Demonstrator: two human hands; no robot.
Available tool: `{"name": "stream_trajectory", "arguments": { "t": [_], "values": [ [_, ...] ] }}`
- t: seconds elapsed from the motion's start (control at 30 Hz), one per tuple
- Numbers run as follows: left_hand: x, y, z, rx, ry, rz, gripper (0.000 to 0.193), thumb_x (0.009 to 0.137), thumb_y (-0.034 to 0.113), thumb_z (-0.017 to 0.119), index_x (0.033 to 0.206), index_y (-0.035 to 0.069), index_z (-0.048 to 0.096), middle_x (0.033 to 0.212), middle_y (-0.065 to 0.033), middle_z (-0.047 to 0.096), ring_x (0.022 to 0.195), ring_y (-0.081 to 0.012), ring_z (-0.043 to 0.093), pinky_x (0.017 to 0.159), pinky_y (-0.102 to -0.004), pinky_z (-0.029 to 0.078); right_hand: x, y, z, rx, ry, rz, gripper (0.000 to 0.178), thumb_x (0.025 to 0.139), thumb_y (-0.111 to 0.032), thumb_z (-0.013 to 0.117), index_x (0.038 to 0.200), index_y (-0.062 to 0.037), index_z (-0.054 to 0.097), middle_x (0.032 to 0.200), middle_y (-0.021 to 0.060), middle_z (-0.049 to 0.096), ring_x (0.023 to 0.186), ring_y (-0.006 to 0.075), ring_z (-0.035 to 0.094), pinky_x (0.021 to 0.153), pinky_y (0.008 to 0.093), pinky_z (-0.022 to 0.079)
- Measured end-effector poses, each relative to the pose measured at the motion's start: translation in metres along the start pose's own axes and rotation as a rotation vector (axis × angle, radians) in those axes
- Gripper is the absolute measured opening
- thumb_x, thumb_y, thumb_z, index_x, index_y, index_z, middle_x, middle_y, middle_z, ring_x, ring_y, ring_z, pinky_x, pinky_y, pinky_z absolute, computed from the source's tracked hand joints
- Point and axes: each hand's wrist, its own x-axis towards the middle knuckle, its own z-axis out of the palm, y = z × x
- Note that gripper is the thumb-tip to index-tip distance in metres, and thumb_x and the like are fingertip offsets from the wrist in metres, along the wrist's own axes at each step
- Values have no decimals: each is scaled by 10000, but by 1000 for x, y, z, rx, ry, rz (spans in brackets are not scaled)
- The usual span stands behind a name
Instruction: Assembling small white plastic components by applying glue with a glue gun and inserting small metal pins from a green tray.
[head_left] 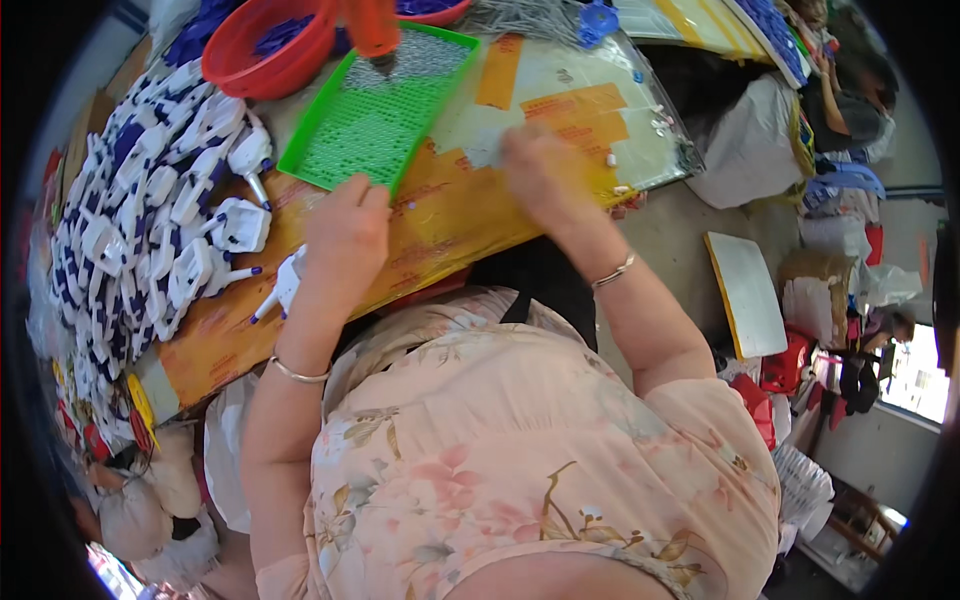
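My left hand (348,235) is closed by the near corner of a green perforated tray (330,145), its fingers curled. Whatever it may hold is hidden. A white plastic part (288,285) with a blue tip shows beside its wrist, partly covered by the hand. Blurred by motion, my right hand (545,180) is over the taped tabletop, right of the tray; its fingers cannot be made out. Small silvery pieces (425,58), seemingly screws, lie at the tray's far end. Above them hangs an orange tool (372,25) with a dark tip, perhaps a power screwdriver.
A large pile of white and blue plastic parts (150,220) covers the table's left side. Red bowls (235,75) with blue pieces stand at the back, near thin grey rods (520,20). A white sack (755,145) and a pale board (745,295) are at right.
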Motion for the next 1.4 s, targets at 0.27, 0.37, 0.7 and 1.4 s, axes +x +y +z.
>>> {"name": "stream_trajectory", "arguments": {
  "t": [0.27, 0.37, 0.7, 1.4],
  "values": [
    [9, 70, 24, -195, -44, 209, 228, 777, 63, 717, 919, 22, 544, 886, -160, 544, 798, -369, 609, 660, -465, 499, 19, 15, -22, 418, 357, -160, 307, 911, -180, 696, 1165, -12, 658, 944, 171, 664, 796, 311, 666, 734, 390, 532],
    [3, 81, 14, -454, -178, 180, 422, 763, 48, 759, 1125, -19, 551, 1051, -188, 580, 919, -391, 638, 747, -452, 539, 21, 1, -14, 517, 173, 86, 302, 885, -209, 707, 1106, -4, 682, 804, 162, 703, 709, 337, 678, 682, 429, 529],
    [-74, 1, -57, -194, 55, -260, 630, 721, 78, 812, 1303, 29, 576, 1314, -208, 557, 1201, -411, 545, 1016, -463, 465, 39, 29, -19, 328, 70, -139, 210, 854, -159, 571, 857, 46, 619, 789, 302, 642, 786, 485, 633, 741, 553, 501],
    [-66, -3, -19, -256, 87, -257, 715, 677, 101, 844, 1330, 17, 568, 1170, -205, 577, 1083, -400, 581, 923, -455, 484, 129, -108, -103, 1391, -159, -631, 292, 839, -1, 764, 1116, 5, 673, 976, 56, 729, 865, 119, 692, 799, 286, 572]
  ]
}}
